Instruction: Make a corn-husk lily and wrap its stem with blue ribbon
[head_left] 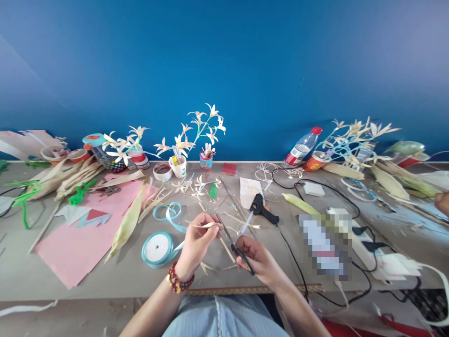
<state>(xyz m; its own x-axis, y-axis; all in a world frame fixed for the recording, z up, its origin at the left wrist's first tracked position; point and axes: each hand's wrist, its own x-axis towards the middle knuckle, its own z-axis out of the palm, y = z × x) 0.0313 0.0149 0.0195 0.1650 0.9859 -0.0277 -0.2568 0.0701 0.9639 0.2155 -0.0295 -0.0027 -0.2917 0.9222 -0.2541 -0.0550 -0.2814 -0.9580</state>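
Note:
A thin pale strip of husk [207,225] is pinched between the thumb and fingers of my left hand [199,236], near the middle of the table. My right hand [253,256] grips the dark handles of a pair of scissors [229,238]. The scissor blades point up and left, close to the strip's right end; whether they touch it cannot be made out. Beside my left wrist lies a roll of light blue ribbon [157,249], its loose end running toward that hand. More husk scraps lie around both hands.
A black glue gun [264,209] with a cord lies right of centre, near a white power strip [365,257]. Cups of husk flowers [178,166] and a bottle [302,147] stand along the blue wall. Pink paper [80,248] lies left. Another person's hand [442,202] shows at the right edge.

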